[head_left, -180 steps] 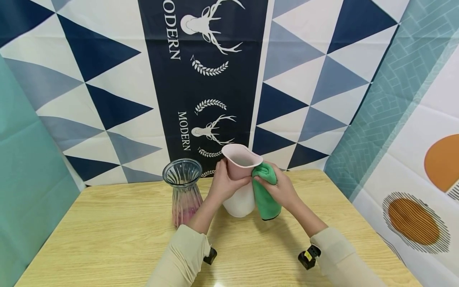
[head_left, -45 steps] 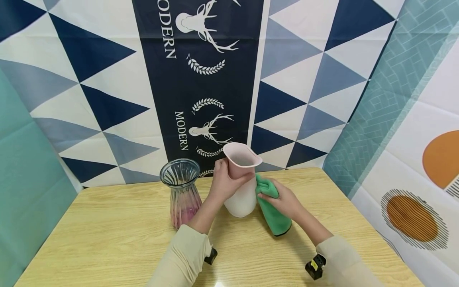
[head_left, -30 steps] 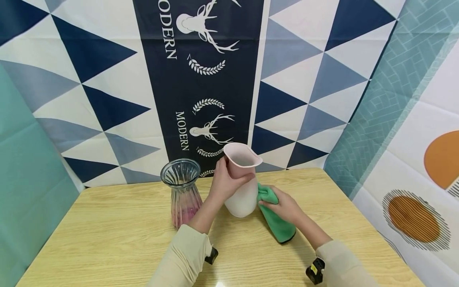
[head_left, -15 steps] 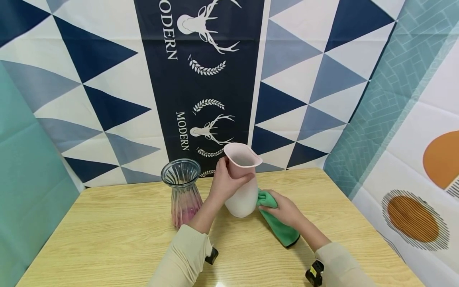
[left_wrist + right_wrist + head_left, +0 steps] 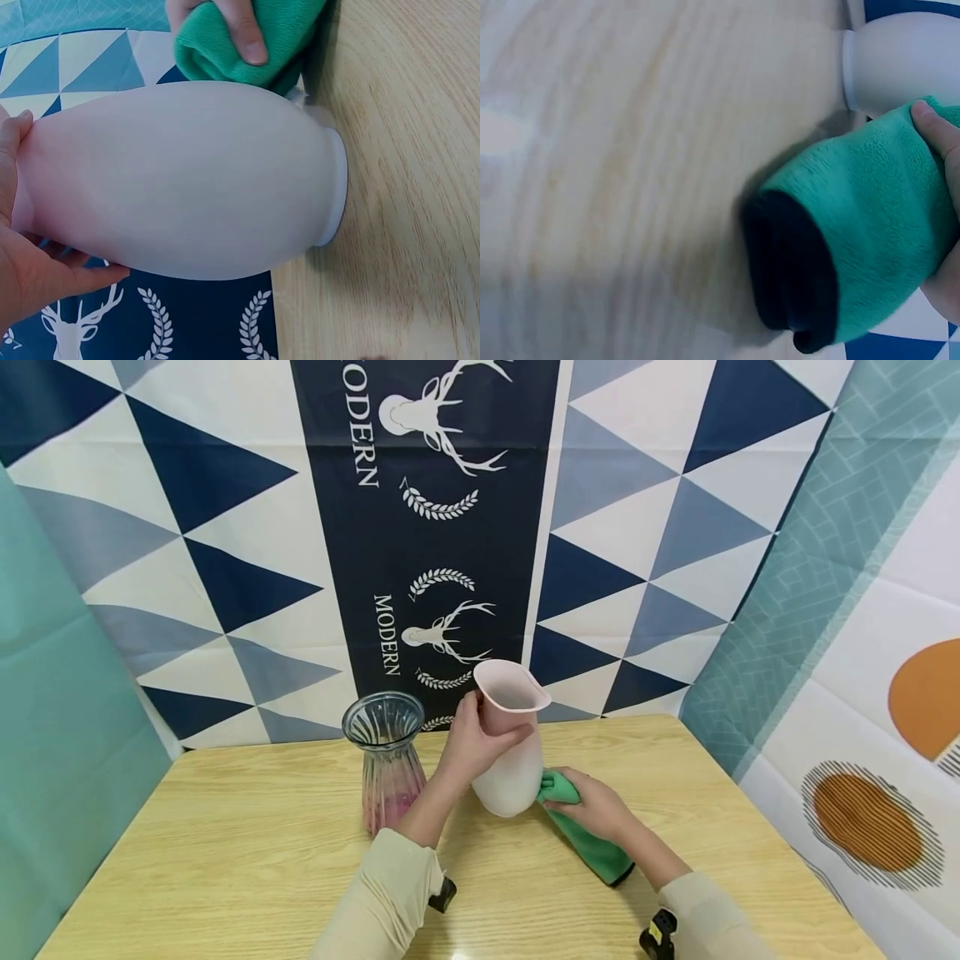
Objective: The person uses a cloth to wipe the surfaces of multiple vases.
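Note:
A vase (image 5: pixel 513 772), pink at its wavy mouth and white lower down, stands on the wooden table. My left hand (image 5: pixel 474 739) grips its neck, thumb across the front; the fingers behind are partly hidden. Folded in my right hand (image 5: pixel 600 806) is a green cloth (image 5: pixel 592 847) with a dark edge, its bunched end against the vase's lower right side. In the left wrist view the cloth (image 5: pixel 225 45) lies along the vase body (image 5: pixel 195 180) close to the base. The right wrist view shows the thumb (image 5: pixel 934 127) pressing on the cloth (image 5: pixel 877 217).
A ribbed glass vase (image 5: pixel 386 760), bluish at the rim and pink below, stands just left of my left forearm. The patterned backdrop (image 5: pixel 442 543) rises behind the table (image 5: pixel 247 860). Side panels flank the table left and right.
My right hand and the cloth have moved down along the vase's right side, from near the neck to near the base. My left hand keeps its grip on the neck.

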